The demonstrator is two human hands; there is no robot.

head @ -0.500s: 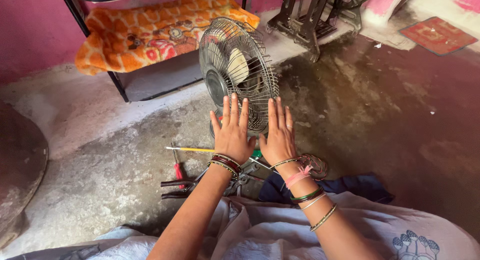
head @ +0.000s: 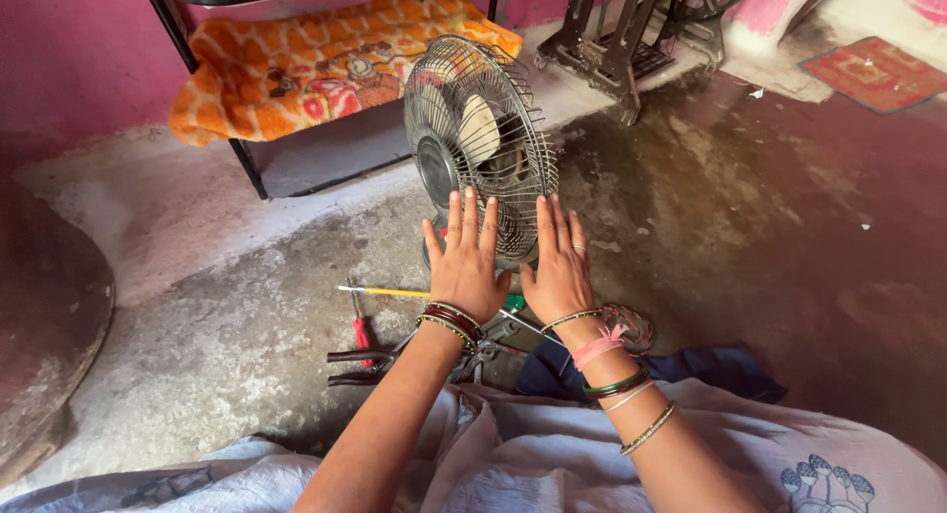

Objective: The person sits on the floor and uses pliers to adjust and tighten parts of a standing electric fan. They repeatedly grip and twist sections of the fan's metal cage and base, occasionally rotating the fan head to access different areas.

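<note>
Holding both palms flat, fingers spread and grasping nothing, the left hand (head: 466, 261) and right hand (head: 559, 266) hover before the fan (head: 478, 143) standing on the floor (head: 750, 227); steadying its wire cage evenly would avoid tipping it onto the pliers (head: 370, 360).

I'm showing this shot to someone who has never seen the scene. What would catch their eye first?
First, the two open hands, left hand and right hand, held flat, fingers spread, in front of the wire-caged table fan standing on the concrete floor. Next, the bright orange patterned blanket on the black rack behind the fan. Then the tools below the wrists: a yellow-handled screwdriver and pliers.
</note>
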